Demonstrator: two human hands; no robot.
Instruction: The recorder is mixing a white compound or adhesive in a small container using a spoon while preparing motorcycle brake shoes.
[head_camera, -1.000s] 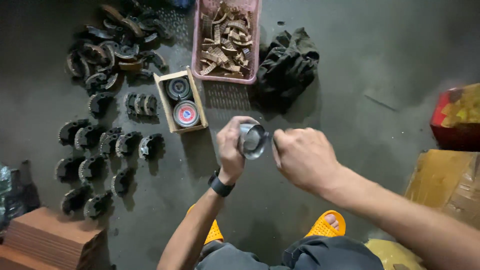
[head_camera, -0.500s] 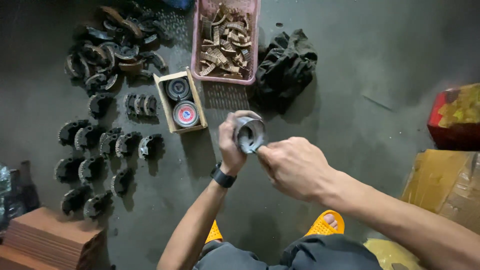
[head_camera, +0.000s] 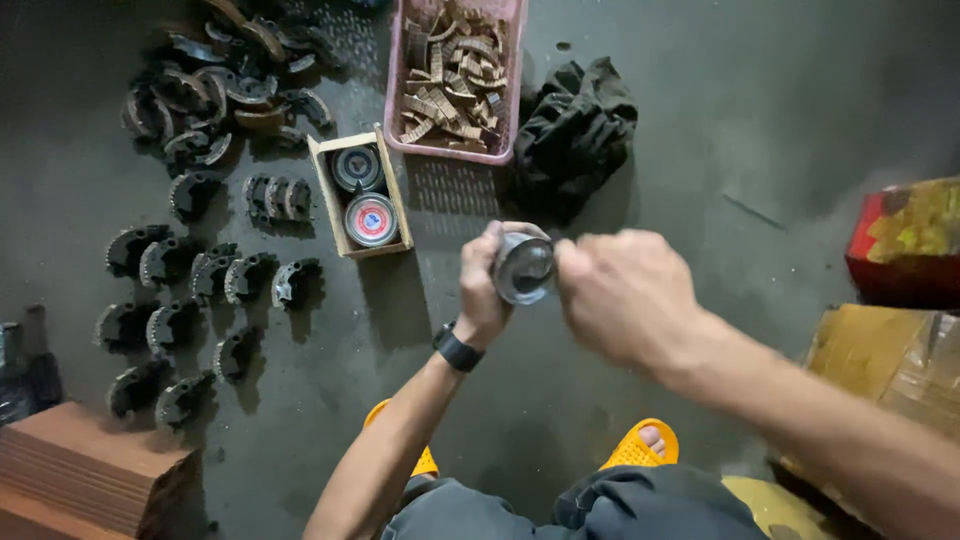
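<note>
My left hand (head_camera: 481, 290), with a black watch on the wrist, grips a round metal tin (head_camera: 522, 267) from the left and tilts its face toward me. My right hand (head_camera: 625, 297) is closed against the tin's right edge, fingers curled on its rim. Both hands hover above the dark floor in front of my knees. What my right fingers hold at the rim is hidden.
A small cardboard box (head_camera: 322, 180) with two round tins lies ahead left. A pink basket (head_camera: 395, 110) of brown lining strips stands behind it, a black cloth (head_camera: 575, 125) beside. Several dark curved brake shoes (head_camera: 200, 280) lie at left. Cardboard boxes (head_camera: 890, 350) at right, brown stack (head_camera: 70, 470) bottom left.
Both hands have shifted slightly with the tin. My right hand has turned at the tin's rim and the tin now faces me more squarely.
</note>
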